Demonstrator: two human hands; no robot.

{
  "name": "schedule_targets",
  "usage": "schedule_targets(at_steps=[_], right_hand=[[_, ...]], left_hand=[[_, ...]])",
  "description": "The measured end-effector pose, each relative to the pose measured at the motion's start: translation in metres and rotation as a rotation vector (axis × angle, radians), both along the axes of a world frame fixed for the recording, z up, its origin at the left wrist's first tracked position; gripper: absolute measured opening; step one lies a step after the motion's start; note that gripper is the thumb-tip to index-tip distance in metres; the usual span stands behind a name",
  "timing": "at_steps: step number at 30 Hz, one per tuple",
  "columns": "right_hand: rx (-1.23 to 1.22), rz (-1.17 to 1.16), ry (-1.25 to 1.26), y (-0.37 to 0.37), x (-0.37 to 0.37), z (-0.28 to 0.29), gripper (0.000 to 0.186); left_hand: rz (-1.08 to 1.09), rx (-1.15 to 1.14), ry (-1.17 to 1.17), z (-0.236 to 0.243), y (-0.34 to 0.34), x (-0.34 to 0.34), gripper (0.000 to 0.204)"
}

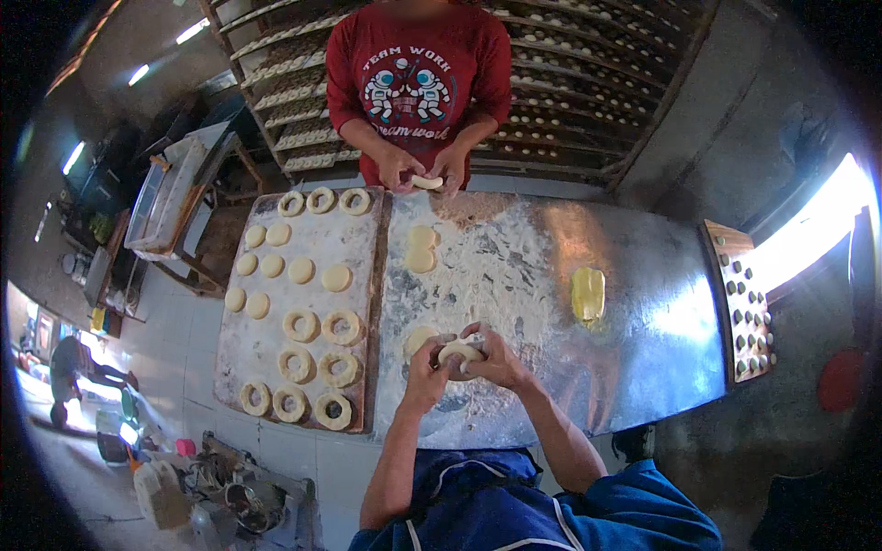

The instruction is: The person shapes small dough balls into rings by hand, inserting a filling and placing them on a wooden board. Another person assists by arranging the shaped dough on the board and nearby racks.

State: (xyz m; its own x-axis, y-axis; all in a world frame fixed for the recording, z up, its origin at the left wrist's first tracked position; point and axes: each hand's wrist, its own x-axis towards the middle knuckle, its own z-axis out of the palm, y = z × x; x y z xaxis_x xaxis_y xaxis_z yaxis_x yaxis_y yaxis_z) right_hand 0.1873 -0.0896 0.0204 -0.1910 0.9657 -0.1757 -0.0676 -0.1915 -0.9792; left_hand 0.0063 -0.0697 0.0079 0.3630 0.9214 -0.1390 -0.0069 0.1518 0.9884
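Observation:
Over the floured tabletop, my left hand [426,371] and my right hand [502,360] are closed around a pale dough ring [462,350], one on each side of it. Fingers cover part of the ring and its hole. Right behind my left hand lies a flat dough round [421,339], partly hidden by the fingers. Farther up the table, two more dough rounds [421,250] touch each other. To the left, a floured wooden board [266,331] carries several dough rings [296,365] at its far and near ends, with several flat rounds [301,270] between.
Across the metal table [643,303], a co-worker in a red shirt [423,83] holds a dough piece [426,183] in both hands. A yellow fatty-looking block [588,296] sits right of the flour. A board with small dark pieces [740,312] stands at the right end. Racks [570,87] of dough rise behind.

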Motion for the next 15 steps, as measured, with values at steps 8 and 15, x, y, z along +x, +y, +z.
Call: schedule_targets(at_steps=[8, 15], right_hand=[[-0.087, -0.148, 0.186, 0.009, 0.003, -0.052, 0.030], [-0.260, -0.094, -0.057, 0.014, -0.028, -0.036, 0.063]], left_hand=[[0.016, -0.115, -0.517, -0.015, -0.015, 0.006, 0.041], [0.249, 0.363, 0.162, -0.051, -0.004, 0.008, 0.034]])
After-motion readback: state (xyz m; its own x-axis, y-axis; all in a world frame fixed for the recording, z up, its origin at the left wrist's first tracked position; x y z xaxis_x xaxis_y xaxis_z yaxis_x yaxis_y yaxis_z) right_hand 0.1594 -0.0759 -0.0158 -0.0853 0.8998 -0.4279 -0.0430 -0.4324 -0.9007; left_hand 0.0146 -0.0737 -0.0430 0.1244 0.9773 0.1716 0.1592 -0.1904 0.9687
